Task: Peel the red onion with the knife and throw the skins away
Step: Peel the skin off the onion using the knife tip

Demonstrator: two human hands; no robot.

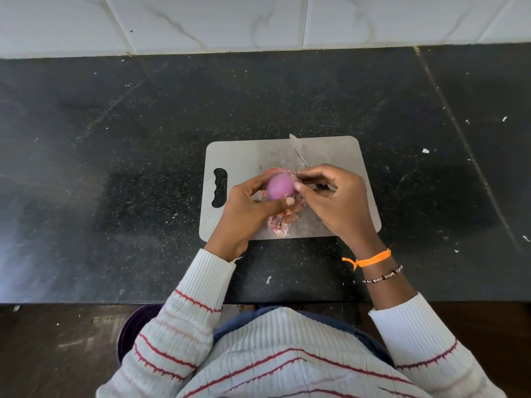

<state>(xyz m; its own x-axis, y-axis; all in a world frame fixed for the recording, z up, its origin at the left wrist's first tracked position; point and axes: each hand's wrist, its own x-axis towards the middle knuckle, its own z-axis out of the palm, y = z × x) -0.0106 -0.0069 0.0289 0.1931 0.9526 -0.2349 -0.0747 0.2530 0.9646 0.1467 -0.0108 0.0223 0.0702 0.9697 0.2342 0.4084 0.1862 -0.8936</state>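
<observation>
Red onion [280,190] held just above cutting board [330,156], mostly bare & glossy purple. Left hand [247,208] curled round it, thumb on near side. Right hand [334,203] curled on knife [298,152] handle, blade pointing away & left, thumb and forefinger pinching a scrap of skin at onion's right end. Loose skins [277,225] heaped on board under & near both hands, some more behind onion.

Step in hand, prob: stripping last bits at the tip. Best done w/ skin trapped between thumb & blade, pulled along the onion, not across; left hand turning onion to bring up remaining patches; edge kept off left thumb, which sits close. Far side of onion hidden, so can't tell if clean.

Around: dark speckled table [115,168] w/ white flecks, tiled wall behind. Purple bin [135,328] on floor at left, partly hidden by sleeve, likely for skins. Nothing blocking; skins need gathering off board 1st.
</observation>
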